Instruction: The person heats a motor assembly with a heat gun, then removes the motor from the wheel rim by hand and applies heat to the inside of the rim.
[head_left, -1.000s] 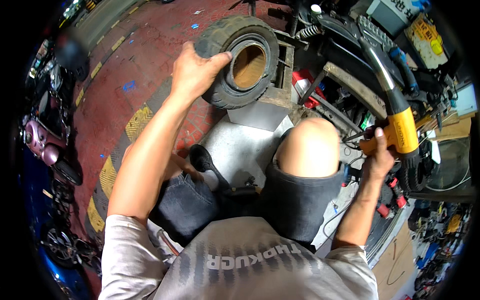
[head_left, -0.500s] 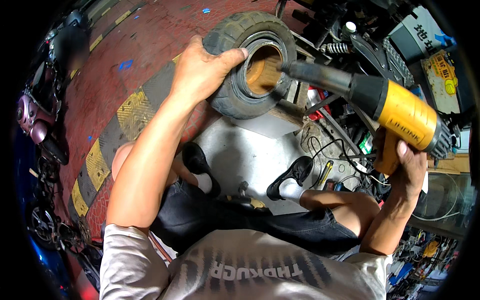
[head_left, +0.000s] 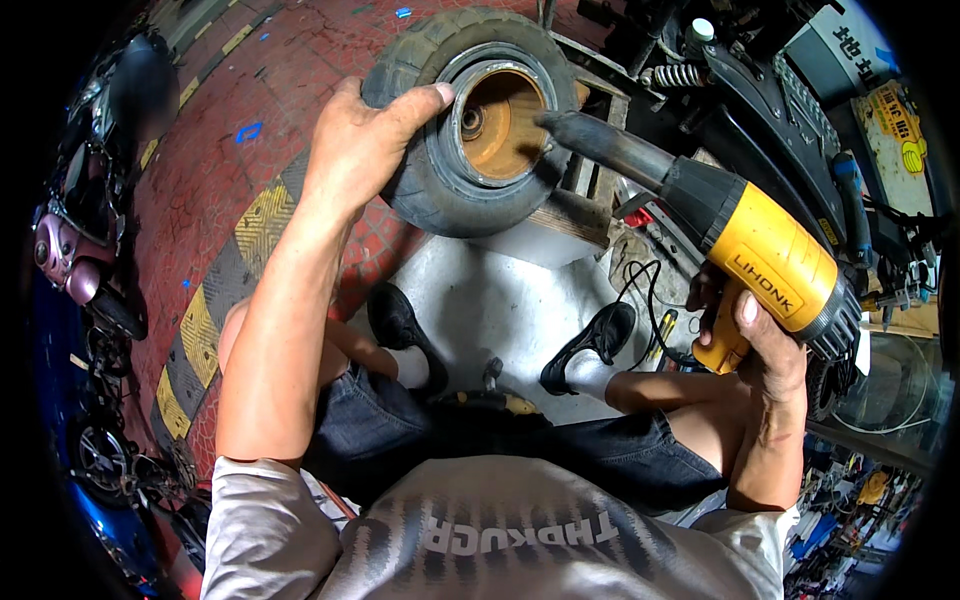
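Observation:
My left hand (head_left: 365,145) grips the near left side of a small black rubber tyre (head_left: 408,195), its thumb pressed at the rim. The tyre sits on a metal wheel hub whose round cavity (head_left: 503,125) is rusty brown inside, with a small hole at its bottom. In my right hand (head_left: 755,335) is a yellow and black heat gun (head_left: 770,250), held by its handle. Its dark metal nozzle (head_left: 610,150) points left, the tip right by the hub's right edge. I cannot tell whether the tip touches the rim. The palm-side fingers of my left hand are hidden behind the tyre.
A wooden block (head_left: 570,222) lies below the tyre. Black scooter parts with a coil spring (head_left: 678,76) stand at the upper right. Beside my right shoe a black cable (head_left: 640,280) curls. A striped speed bump (head_left: 205,345) and parked scooters (head_left: 70,250) are on the left.
The wheel has shifted left and slightly up, and its cavity has turned more toward me. The heat gun has moved left and down, with its nozzle still near the hub.

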